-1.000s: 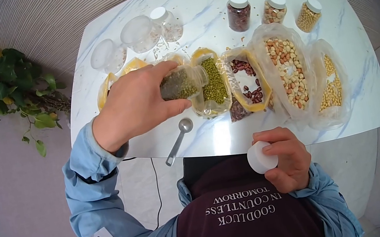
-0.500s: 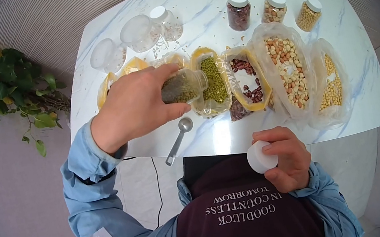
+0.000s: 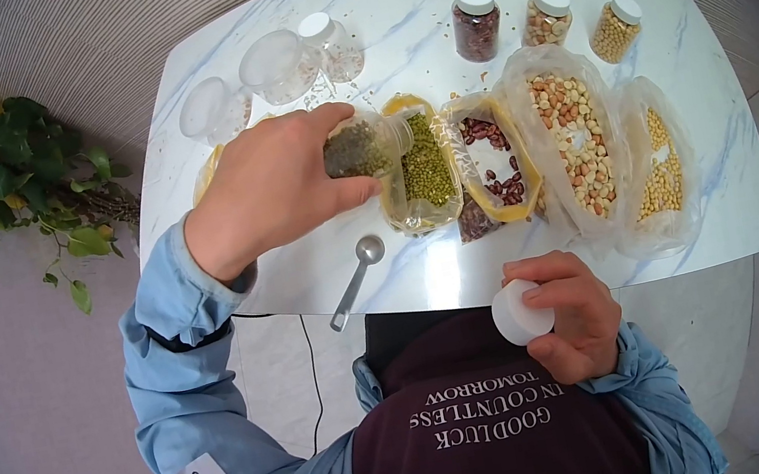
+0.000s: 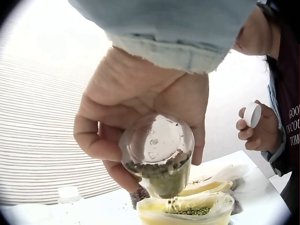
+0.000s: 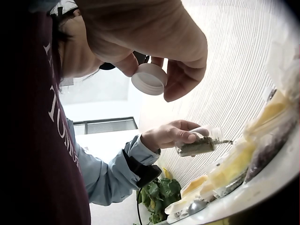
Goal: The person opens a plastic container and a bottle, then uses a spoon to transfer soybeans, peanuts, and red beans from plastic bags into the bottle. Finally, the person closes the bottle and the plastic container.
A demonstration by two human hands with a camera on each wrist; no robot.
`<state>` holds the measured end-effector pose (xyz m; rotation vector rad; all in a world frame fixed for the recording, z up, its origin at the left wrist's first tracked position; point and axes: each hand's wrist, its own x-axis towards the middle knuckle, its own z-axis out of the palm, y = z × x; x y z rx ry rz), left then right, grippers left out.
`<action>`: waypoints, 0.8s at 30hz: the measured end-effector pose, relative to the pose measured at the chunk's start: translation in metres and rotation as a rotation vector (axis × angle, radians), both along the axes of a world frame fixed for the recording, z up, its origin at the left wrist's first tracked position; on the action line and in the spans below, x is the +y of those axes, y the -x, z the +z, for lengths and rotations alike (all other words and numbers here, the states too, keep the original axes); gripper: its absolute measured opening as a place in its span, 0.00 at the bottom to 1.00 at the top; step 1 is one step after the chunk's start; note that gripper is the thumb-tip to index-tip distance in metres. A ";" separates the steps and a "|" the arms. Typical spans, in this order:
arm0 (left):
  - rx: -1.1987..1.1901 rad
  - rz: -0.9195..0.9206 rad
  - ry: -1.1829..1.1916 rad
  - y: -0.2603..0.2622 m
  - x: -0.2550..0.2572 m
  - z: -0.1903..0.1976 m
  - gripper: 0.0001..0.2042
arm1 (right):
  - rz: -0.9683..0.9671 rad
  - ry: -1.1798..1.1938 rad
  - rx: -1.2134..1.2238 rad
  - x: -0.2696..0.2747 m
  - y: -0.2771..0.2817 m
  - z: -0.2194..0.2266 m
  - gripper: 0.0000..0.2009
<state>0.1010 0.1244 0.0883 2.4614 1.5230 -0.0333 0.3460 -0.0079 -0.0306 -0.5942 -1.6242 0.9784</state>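
My left hand (image 3: 274, 186) grips a clear jar (image 3: 362, 149) tipped sideways, its mouth over the bag of green beans (image 3: 425, 163). In the left wrist view, beans lie inside the tilted jar (image 4: 161, 159) and some fall from it above the yellow-edged bag (image 4: 187, 215). Beans also leave the mouth of the jar (image 5: 197, 147) in the right wrist view. Near the table's front edge, my right hand (image 3: 571, 315) pinches a white lid (image 3: 520, 314), its hollow side showing in the right wrist view.
A metal spoon (image 3: 357, 282) lies near the front edge. Bags of red beans (image 3: 505, 186), peanuts (image 3: 578, 151) and yellow beans (image 3: 661, 177) stand to the right. Behind are filled lidded jars (image 3: 477, 27) and, at the back left, clear containers (image 3: 279, 67). A plant (image 3: 24, 178) hangs left.
My left hand has shifted slightly with the jar, away from the body and a little to the right. The beans inside the jar have moved. My right hand stays nearly still with the lid.
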 end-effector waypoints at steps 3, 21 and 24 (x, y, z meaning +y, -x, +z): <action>0.015 -0.005 0.031 -0.001 -0.003 0.001 0.32 | 0.000 -0.003 0.000 0.000 0.000 0.000 0.20; -0.001 -0.049 -0.031 0.001 -0.001 -0.001 0.32 | -0.002 -0.010 0.000 0.001 0.001 0.001 0.19; 0.031 -0.067 -0.010 0.000 -0.004 -0.001 0.32 | -0.004 -0.012 0.003 0.001 0.001 0.000 0.19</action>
